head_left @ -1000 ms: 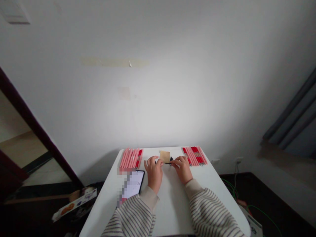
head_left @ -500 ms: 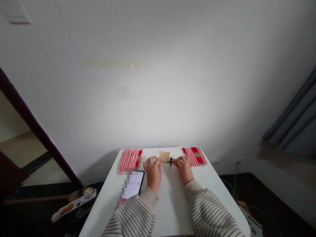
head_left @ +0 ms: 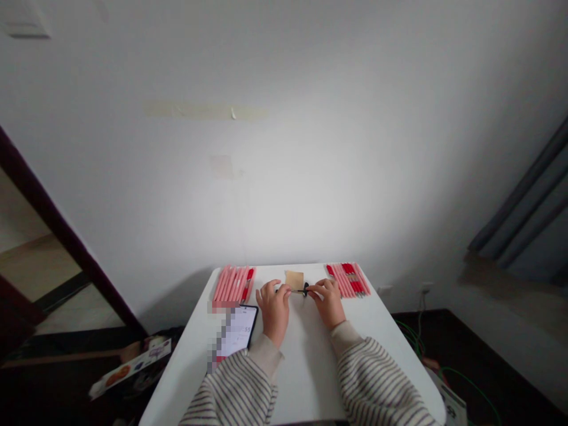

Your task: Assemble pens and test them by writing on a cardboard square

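Note:
A thin dark rod (head_left: 299,290) runs level between my hands above the white table (head_left: 306,378). My left hand (head_left: 273,310) pinches its left end with thumb and finger, the other fingers curled loosely. At the right end, the fingertips of my right hand (head_left: 329,300) are closed on the rod. Just behind the rod lies a square tan piece (head_left: 294,280), perhaps paper or card. A small black thing (head_left: 306,286) shows close to my right fingertips, and I cannot tell whether it is part of the rod.
Several pink and red pen-like sticks (head_left: 231,284) lie in a row at the back left. A similar row (head_left: 348,280) lies at the back right. A lit phone (head_left: 239,331) rests left of my left hand. The wall (head_left: 284,195) stands behind the table.
Both hands keep their pinch on the rod and have barely moved. The whole view has shifted slightly.

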`<state>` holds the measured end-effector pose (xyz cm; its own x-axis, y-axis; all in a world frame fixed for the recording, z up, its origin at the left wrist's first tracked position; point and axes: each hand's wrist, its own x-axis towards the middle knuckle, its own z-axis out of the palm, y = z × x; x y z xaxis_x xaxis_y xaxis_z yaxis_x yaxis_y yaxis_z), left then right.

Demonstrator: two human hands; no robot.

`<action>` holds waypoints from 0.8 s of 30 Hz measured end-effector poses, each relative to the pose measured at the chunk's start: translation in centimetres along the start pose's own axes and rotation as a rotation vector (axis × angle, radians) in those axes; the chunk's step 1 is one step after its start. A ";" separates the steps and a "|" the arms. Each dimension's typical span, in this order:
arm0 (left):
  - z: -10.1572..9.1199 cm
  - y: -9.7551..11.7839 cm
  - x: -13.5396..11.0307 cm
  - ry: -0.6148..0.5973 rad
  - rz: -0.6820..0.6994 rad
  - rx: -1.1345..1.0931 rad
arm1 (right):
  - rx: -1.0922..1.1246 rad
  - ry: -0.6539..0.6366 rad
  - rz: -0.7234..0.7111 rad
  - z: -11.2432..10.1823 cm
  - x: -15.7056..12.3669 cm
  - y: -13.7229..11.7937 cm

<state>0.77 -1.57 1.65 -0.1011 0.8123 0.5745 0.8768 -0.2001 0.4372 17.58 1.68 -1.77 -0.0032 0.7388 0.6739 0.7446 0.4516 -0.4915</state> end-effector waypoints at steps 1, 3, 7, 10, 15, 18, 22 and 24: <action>-0.1 0.0 0.0 -0.003 -0.002 0.002 | -0.003 -0.003 -0.003 0.0 0.0 0.0; -0.1 0.1 0.0 -0.007 -0.006 0.005 | -0.006 -0.005 -0.006 0.0 0.0 0.0; 0.0 0.1 -0.1 -0.008 -0.013 0.009 | 0.000 0.003 -0.005 -0.1 0.0 0.0; 0.1 0.0 -0.1 -0.010 -0.009 0.022 | 0.007 0.004 -0.006 -0.1 0.0 0.1; -0.1 -0.4 0.0 0.013 -0.013 0.170 | 0.016 0.020 0.008 0.0 0.1 0.3; -0.4 -0.5 -0.1 0.045 -0.066 0.319 | 0.016 0.029 0.011 0.1 0.1 0.5; -0.3 -0.6 -0.2 0.040 -0.111 0.430 | 0.012 0.030 0.011 0.2 0.0 0.6; -0.2 -0.6 -0.2 0.025 -0.124 0.453 | 0.012 0.026 0.012 0.2 0.0 0.5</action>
<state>0.19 -1.70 1.41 -0.2240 0.8007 0.5557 0.9738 0.1611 0.1605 17.87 2.03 -2.10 0.0231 0.7308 0.6822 0.7366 0.4489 -0.5059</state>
